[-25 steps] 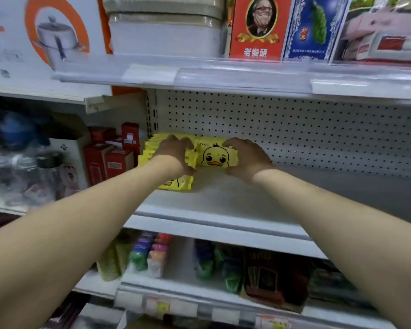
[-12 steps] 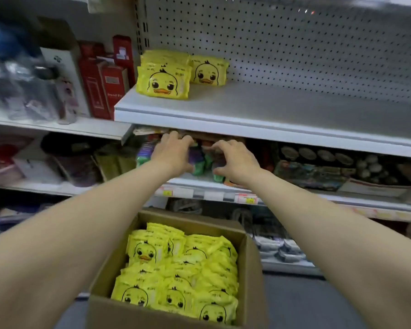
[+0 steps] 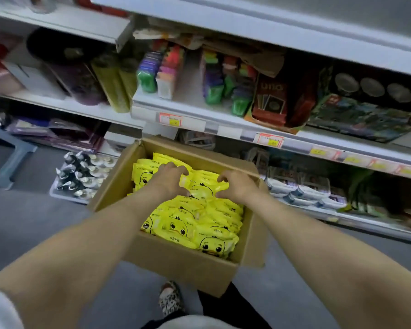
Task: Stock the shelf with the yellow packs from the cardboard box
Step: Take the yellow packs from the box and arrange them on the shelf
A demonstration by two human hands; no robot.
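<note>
Change: half a second ago both hands were at the lower shelf's edge; now they are down in the cardboard box (image 3: pixel 176 264), centre frame.
Left hand (image 3: pixel 170 180): fingers curled onto the top yellow packs (image 3: pixel 199 224); a closed grip cannot be told.
Right hand (image 3: pixel 237 186): likewise clawed, just beside the left.
View: tipped down, so the stocked packs are out of frame and only the shelf (image 3: pixel 247 17) edge shows along the top.
Meaning: likely the next pickup, with many packs left.

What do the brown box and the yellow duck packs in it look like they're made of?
Cardboard box: matte brown cardboard, probably corrugated, going by its thick stiff walls and folded flaps. Yellow packs: probably thin plastic film, slightly glossy; they wrinkle, and light glints off the printed duck faces.
</note>
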